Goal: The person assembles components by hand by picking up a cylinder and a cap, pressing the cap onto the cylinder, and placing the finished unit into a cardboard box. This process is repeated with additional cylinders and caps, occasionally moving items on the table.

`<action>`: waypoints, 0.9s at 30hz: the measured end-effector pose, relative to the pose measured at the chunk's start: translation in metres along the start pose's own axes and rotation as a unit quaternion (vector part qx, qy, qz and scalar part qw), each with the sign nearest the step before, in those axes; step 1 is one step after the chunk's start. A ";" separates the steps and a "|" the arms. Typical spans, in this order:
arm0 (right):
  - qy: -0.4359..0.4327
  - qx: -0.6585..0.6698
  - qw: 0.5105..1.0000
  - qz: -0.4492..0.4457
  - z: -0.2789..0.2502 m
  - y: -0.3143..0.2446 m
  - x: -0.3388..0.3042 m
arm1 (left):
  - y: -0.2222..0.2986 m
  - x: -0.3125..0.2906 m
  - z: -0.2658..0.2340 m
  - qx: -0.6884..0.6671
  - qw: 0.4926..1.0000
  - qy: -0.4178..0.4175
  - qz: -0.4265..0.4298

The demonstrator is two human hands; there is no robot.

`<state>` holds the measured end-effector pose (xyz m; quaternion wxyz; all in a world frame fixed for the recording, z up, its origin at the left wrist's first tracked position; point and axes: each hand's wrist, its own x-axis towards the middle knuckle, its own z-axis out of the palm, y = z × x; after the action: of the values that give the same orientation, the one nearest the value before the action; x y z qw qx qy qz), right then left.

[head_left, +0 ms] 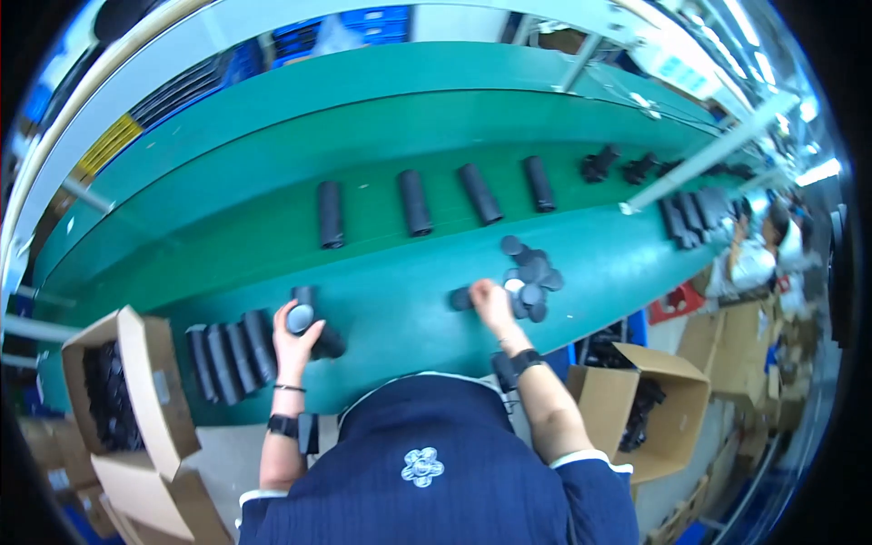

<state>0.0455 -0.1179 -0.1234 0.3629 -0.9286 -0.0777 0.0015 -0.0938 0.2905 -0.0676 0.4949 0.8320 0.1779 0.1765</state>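
Note:
My left hand [292,343] is closed around a black cylinder with a round grey end [300,318] facing up. A dark tube [329,341] shows beside and beneath it, partly hidden by my fingers. Left of this hand, several black tubes [228,361] lie side by side on the green bench. My right hand [491,303] has its fingers closed on a dark round disc [461,299] at their left side. Just right of it lies a loose pile of black discs [534,269], with one pale disc [515,285] among them.
Spaced black tubes [415,203] lie on the green belt [272,218] beyond the bench. Black fittings [599,164] and more tubes [695,216] sit far right. Open cardboard boxes stand left [173,389] and right [677,427]. A co-worker [756,257] is at the far right.

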 end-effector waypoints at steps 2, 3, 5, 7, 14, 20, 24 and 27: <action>0.003 0.089 0.996 -0.031 0.008 -0.023 -0.003 | 0.015 0.000 0.009 -0.232 0.961 -0.043 -0.143; -0.013 0.114 0.993 -0.031 0.009 -0.038 -0.003 | 0.016 0.000 0.014 -0.244 0.957 -0.060 -0.144; -0.026 0.136 0.990 -0.030 0.004 -0.073 -0.004 | 0.019 0.005 0.021 -0.241 0.954 -0.099 -0.149; -0.081 0.191 0.978 -0.009 0.002 -0.101 -0.004 | 0.028 0.007 0.033 -0.242 0.942 -0.195 -0.129; -0.247 0.311 0.917 -0.044 0.003 -0.160 -0.001 | 0.099 -0.005 0.049 -0.255 0.843 -0.468 -0.072; -0.392 0.642 0.651 0.105 -0.009 -0.144 -0.016 | 0.111 -0.011 0.053 -0.358 0.831 -0.416 -0.091; -0.393 0.687 0.603 0.097 -0.001 -0.150 -0.024 | 0.116 -0.013 0.051 -0.316 0.854 -0.411 -0.037; -0.382 0.703 0.592 0.097 0.004 -0.148 -0.025 | 0.118 -0.013 0.049 -0.324 0.848 -0.416 -0.047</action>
<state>-0.0008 -0.0112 -0.0277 0.8380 -0.3010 -0.0935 0.4454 -0.0676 0.1943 0.0133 0.7719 0.6104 -0.0733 -0.1620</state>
